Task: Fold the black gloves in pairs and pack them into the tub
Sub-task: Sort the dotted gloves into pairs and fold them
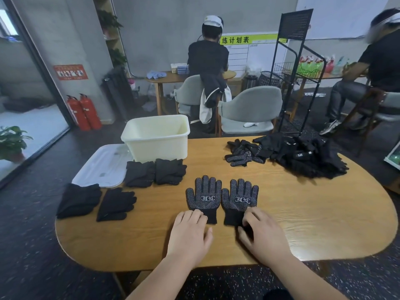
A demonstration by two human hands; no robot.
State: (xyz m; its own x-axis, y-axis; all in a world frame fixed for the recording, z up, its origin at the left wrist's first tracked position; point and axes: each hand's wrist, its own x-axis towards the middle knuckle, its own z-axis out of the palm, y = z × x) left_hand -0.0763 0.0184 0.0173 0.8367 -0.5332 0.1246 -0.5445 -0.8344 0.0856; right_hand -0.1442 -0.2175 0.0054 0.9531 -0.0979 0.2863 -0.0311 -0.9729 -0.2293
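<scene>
Two black gloves lie flat on the counter (313, 213) right in front of me, side by side and nearly touching. The left glove (203, 197) is just past my left hand (190, 232). My left hand is loose and flat, and its fingertips rest on the edge of that glove's cuff. The right glove (239, 200) is just past my right hand (262, 232). My right hand has bent fingers, and it pinches that glove's cuff between thumb and fingers.

Both gloves run long from me toward the far side. Their cuffs are near me and their fingers point away. The dotted sides with the white marks face up.

The white tub (157, 137) stands at the far left of the counter. From here I see only its white inside walls. Its lid (104, 165) lies flat beside it. Four folded pairs (140, 173) lie between the tub and me, on my left. A loose pile of gloves (303, 156) sits far right.
</scene>
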